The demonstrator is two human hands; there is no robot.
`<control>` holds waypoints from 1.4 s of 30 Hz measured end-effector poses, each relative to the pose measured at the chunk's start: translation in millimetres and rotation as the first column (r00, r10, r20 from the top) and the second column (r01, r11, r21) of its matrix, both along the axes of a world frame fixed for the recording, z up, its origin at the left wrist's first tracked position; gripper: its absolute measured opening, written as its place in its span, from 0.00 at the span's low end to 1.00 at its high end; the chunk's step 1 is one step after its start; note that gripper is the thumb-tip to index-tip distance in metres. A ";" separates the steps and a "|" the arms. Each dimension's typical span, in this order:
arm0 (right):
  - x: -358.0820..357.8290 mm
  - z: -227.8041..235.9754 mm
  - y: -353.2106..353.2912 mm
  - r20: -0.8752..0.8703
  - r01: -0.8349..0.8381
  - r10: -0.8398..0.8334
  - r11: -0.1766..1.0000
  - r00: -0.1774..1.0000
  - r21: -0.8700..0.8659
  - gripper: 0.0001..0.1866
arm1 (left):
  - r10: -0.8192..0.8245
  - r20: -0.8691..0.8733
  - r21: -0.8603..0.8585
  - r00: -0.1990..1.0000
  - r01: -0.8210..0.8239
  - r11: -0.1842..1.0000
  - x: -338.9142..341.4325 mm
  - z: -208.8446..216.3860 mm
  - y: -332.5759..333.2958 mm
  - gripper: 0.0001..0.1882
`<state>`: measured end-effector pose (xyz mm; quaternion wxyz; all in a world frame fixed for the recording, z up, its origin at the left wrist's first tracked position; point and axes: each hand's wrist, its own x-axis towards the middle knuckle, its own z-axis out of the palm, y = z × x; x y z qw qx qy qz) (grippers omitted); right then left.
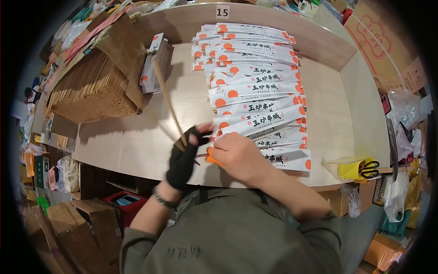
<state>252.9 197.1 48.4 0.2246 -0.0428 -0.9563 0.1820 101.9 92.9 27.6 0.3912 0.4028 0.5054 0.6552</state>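
In the head view, the left hand, in a black glove that left the fingertips bare, was closed around the lower part of a pale wooden stick, which slanted up and away to the left over the tabletop; a fainter line beside it could have been a second stick or a shadow. The right hand was bare and met the left at the near end of the spread of white paper sleeves, its fingers curled, with something orange at their tips; whether they were clamped on a sleeve I cannot tell. The sleeves overlapped in a long row running away from the person, and a smaller white stack lay apart to the left, near a brown paper wrapper packed with more sticks. The step in hand looked like bringing stick and sleeve together, the stick probably not yet inside. The next move seemed to call for the right hand to hold a sleeve's mouth open while the left lined up the stick's end and slid it in without creasing the paper.
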 end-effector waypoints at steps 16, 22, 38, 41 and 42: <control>67.7 -65.0 -11.9 -0.088 0.202 -0.194 0.975 0.977 0.089 0.06 | 0.135 -0.063 -0.453 0.989 -0.149 0.879 -34.9 -54.9 -50.7 0.19; 67.9 -43.0 -0.1 -0.035 0.313 -0.331 0.919 0.943 -0.239 0.07 | 0.043 -0.271 -0.443 0.962 -0.165 0.881 -45.6 -41.0 -79.9 0.12; 25.1 -2.3 3.4 -0.141 0.147 -0.176 0.971 0.974 -0.190 0.06 | -0.026 -0.647 0.058 0.762 0.083 0.995 -39.1 13.2 -27.9 0.24; -9.3 6.5 10.5 -0.113 0.035 -0.028 0.998 0.993 0.061 0.06 | 0.145 -0.422 0.194 0.895 -0.067 0.979 8.5 6.9 23.6 0.28; -9.3 13.3 30.6 -0.104 0.075 -0.061 0.988 0.993 0.135 0.07 | 0.313 -0.464 0.272 0.829 -0.202 0.941 10.5 4.6 33.5 0.27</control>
